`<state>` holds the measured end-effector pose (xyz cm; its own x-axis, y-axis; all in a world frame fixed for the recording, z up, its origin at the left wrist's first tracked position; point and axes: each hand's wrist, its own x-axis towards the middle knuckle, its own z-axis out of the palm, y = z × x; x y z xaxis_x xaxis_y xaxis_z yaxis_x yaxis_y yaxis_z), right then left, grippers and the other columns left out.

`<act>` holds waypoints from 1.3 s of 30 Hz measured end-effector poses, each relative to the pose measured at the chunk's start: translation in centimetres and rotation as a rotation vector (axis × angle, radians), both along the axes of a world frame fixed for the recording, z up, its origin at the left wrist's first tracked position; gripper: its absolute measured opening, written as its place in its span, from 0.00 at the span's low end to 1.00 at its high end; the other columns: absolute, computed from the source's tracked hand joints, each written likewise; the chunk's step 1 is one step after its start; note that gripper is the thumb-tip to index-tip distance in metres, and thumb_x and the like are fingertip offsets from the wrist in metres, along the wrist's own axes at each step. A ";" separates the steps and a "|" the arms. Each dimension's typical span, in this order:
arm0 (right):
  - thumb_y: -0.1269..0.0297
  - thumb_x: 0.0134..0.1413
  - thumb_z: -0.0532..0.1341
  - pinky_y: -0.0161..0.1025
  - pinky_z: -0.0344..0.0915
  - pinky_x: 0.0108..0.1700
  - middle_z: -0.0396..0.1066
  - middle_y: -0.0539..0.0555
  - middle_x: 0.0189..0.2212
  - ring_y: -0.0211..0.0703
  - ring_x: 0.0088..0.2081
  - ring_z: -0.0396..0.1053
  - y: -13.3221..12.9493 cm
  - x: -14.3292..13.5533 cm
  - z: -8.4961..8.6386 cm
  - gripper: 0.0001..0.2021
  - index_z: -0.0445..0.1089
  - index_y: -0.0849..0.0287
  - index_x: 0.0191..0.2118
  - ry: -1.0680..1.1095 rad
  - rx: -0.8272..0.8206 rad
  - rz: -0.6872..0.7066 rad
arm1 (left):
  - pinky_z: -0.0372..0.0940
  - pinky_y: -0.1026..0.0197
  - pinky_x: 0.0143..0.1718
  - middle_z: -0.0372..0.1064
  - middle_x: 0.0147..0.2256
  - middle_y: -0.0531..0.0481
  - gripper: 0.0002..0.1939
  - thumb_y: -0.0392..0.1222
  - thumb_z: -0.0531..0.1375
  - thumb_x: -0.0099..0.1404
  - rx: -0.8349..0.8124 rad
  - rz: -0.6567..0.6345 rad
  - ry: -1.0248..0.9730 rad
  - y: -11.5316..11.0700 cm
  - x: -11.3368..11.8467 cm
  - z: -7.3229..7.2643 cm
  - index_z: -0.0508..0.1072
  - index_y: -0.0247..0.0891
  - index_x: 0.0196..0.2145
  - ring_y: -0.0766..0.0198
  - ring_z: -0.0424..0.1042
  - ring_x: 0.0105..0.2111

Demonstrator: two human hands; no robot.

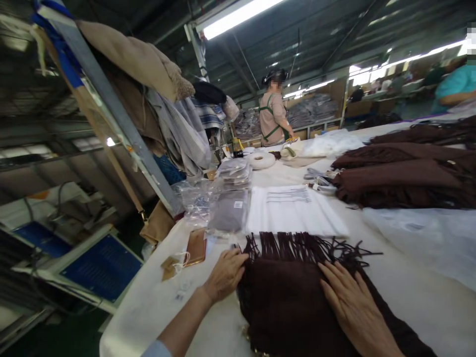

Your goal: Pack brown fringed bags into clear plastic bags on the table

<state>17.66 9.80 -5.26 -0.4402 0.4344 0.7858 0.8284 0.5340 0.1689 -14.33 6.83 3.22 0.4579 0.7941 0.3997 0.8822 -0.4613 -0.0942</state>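
Observation:
A dark brown fringed cloth (293, 302) lies folded on the white-covered table (148, 317), its fringe spread along the far edge. My left hand (225, 272) touches the cloth's left edge near the fringe, with its fingers bent together; whether they pinch the fabric is hard to make out. On the right part of the cloth, my right hand (347, 297) lies flat with its fingers spread. Beyond the fringe is a folded white cloth (293, 210). A grey packaged item (227, 210) sits to its left.
A brown phone-like object (195, 247) and a tag (170, 267) lie at left. Brown folded cloths (405, 181) and clear plastic (420, 228) are at right. A metal post (119, 119) with hanging clothes rises at left. One person (273, 116) stands beyond the table, another (457, 84) far right.

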 end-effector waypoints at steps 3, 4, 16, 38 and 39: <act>0.64 0.61 0.42 0.55 0.52 0.56 0.69 0.54 0.51 0.51 0.56 0.59 0.2 0.0 -0.4 0.21 0.68 0.58 0.49 0.018 -0.030 0.000 | 0.60 0.53 0.43 0.71 0.35 0.47 0.11 0.41 0.49 0.67 -0.015 0.114 0.043 1.3 -1.0 0.9 0.69 0.37 0.40 0.59 0.68 0.39; 0.64 0.61 0.42 0.55 0.52 0.56 0.69 0.53 0.51 0.51 0.56 0.58 0.3 0.2 -0.6 0.21 0.68 0.57 0.49 0.017 -0.046 0.004 | 0.60 0.54 0.42 0.71 0.32 0.49 0.11 0.42 0.49 0.67 -0.013 0.140 0.061 1.2 -1.5 1.1 0.70 0.37 0.36 0.60 0.68 0.36; 0.73 0.56 0.43 0.62 0.51 0.56 0.68 0.58 0.51 0.56 0.61 0.50 0.1 0.6 -0.7 0.21 0.72 0.55 0.42 0.053 -0.087 0.104 | 0.61 0.60 0.35 0.71 0.29 0.51 0.08 0.38 0.52 0.63 0.152 0.427 -0.235 -14.3 -4.6 -1.0 0.71 0.41 0.36 0.61 0.69 0.30; 0.70 0.51 0.44 0.63 0.56 0.51 0.64 0.61 0.54 0.60 0.59 0.53 1.6 2.7 -3.1 0.21 0.67 0.57 0.48 -0.084 -0.035 0.171 | 0.63 0.50 0.45 0.74 0.33 0.41 0.30 0.66 0.54 0.55 -1.300 -0.174 -2.157 -9.0 8.4 -1.9 0.74 0.33 0.35 0.51 0.72 0.41; 0.70 0.51 0.44 0.62 0.57 0.50 0.65 0.61 0.53 0.60 0.58 0.54 1.7 2.8 -3.0 0.21 0.67 0.57 0.47 -0.095 -0.005 0.162 | 0.63 0.48 0.46 0.74 0.34 0.40 0.34 0.70 0.51 0.54 -1.293 -0.227 -2.170 -8.6 8.6 -2.2 0.74 0.33 0.36 0.48 0.71 0.42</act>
